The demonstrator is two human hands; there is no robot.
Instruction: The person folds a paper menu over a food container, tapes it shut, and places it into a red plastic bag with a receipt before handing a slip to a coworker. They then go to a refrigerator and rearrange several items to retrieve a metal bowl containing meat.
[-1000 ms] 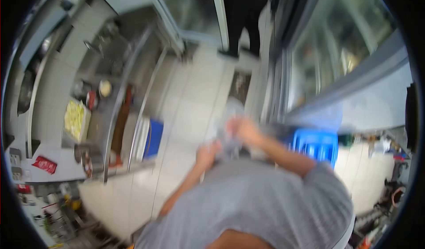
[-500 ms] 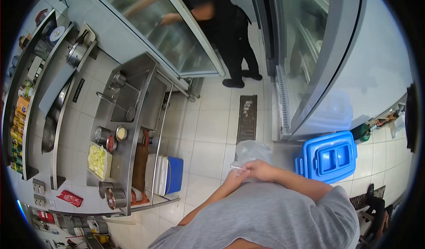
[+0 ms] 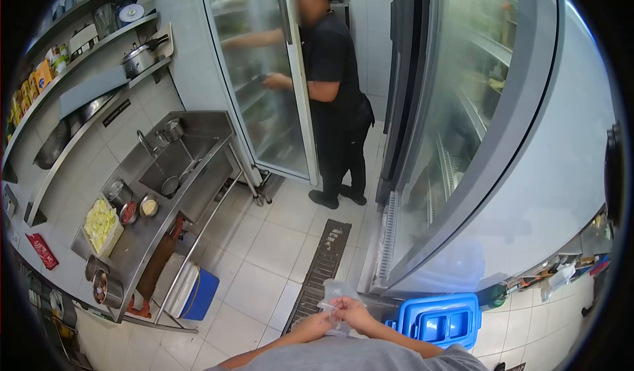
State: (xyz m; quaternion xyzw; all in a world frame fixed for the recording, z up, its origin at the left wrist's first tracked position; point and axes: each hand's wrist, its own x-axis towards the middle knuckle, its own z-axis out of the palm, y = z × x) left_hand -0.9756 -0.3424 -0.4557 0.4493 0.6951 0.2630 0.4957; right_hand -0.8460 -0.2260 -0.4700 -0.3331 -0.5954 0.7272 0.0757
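Observation:
A clear plastic bag (image 3: 338, 289) is bunched up in front of my body, low in the view. My left hand (image 3: 314, 325) pinches one side of its gathered top. Close beside it, my right hand (image 3: 351, 310) grips the same part with bent fingers. A thin white strip shows between the two hands; I cannot make out what it is. Whatever the bag contains is not clear from here. Just right of my right forearm stands a blue lidded container (image 3: 441, 322).
A metal floor drain grate (image 3: 320, 269) runs ahead of me. At left is a steel sink counter (image 3: 168, 199) with a tub of chopped cabbage (image 3: 102, 226) and several pots. A co-worker (image 3: 337, 100) stands at an open glass-door fridge (image 3: 254, 74); another fridge (image 3: 475, 107) rises at right.
My view has tilted up and turned, so the counter and co-worker appear lower. Both hands stay on the plastic bag. The co-worker still reaches around the fridge door.

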